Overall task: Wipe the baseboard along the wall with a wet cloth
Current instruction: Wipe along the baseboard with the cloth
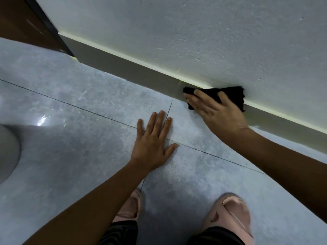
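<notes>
wall (212, 41): rough white plaster, fills the far and right side of the view.
floor (70, 112): grey glossy tiles with dark grout lines; light glare at near left.
baseboard (123, 68): grey band running diagonally from far left to near right where wall meets floor. A pale yellowish strip (141, 60) runs along its top edge.
door (21, 20): dark brown, far-left corner, at the baseboard's left end.
grey object (7, 152): rounded, cut off by the left edge. Can't tell what it is.
slippers: pink, worn. Right one (230, 214) in full view, left one (130, 207) partly behind the left forearm.
right hand (217, 114): flat on the cloth, fingers straight and slightly spread, pointing left along the baseboard. Thumb lies apart from them on the cloth's upper part. It presses, no pinch.
left hand (152, 140): palm down on the floor, fingers spread, thumb out to the right. It spans a grout line, near the right hand but not touching.
cloth (228, 94): black, sandwiched between right-hand fingers and baseboard. One corner sticks out left past the fingertips, and a wider part shows right of the thumb. Top edge laps onto the wall, bottom edge reaches the floor joint.
</notes>
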Action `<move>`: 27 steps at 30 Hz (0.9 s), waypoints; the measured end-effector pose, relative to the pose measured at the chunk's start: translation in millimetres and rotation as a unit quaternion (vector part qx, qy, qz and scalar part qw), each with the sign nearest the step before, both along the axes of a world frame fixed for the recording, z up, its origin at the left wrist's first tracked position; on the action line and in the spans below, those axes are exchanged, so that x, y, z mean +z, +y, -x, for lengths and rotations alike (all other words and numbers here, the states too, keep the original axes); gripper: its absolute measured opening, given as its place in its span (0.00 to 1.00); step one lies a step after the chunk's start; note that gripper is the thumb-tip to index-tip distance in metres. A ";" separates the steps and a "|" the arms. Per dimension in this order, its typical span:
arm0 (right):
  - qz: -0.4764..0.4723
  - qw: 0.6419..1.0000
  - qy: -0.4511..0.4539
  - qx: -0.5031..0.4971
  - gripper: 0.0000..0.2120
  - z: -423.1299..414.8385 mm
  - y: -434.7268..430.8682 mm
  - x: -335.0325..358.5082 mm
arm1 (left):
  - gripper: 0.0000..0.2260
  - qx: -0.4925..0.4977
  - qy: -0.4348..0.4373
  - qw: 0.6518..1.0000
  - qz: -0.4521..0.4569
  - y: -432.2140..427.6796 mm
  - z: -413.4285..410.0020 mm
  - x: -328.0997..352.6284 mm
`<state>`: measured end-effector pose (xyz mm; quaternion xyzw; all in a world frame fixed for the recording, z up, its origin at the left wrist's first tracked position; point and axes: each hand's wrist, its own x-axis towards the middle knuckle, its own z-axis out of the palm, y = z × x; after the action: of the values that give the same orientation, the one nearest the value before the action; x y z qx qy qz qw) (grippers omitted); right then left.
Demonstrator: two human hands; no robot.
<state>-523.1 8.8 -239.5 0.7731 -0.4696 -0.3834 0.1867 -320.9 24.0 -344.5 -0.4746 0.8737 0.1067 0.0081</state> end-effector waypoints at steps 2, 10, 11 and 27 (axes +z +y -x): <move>-0.013 1.000 0.000 -0.012 0.31 -5.1 -2.0 0.5 | 0.34 -0.002 -0.005 1.000 -0.001 0.4 0.2 0.1; 0.034 0.996 -0.049 0.059 0.31 -51.6 -42.2 -2.2 | 0.34 -0.001 -0.006 1.000 0.002 0.5 -0.2 1.9; 0.036 0.996 -0.037 0.070 0.31 -47.0 -40.3 -4.7 | 0.33 0.000 -0.006 1.000 0.001 0.9 0.2 2.2; -0.005 0.995 0.082 0.056 0.30 23.2 12.4 -1.1 | 0.33 -0.036 0.009 0.999 -0.021 9.1 20.8 1.6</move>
<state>-546.3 21.3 -240.5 0.7647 -0.4070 -0.4369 0.2422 -341.7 33.1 -342.9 -0.4413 0.8879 0.1290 0.0140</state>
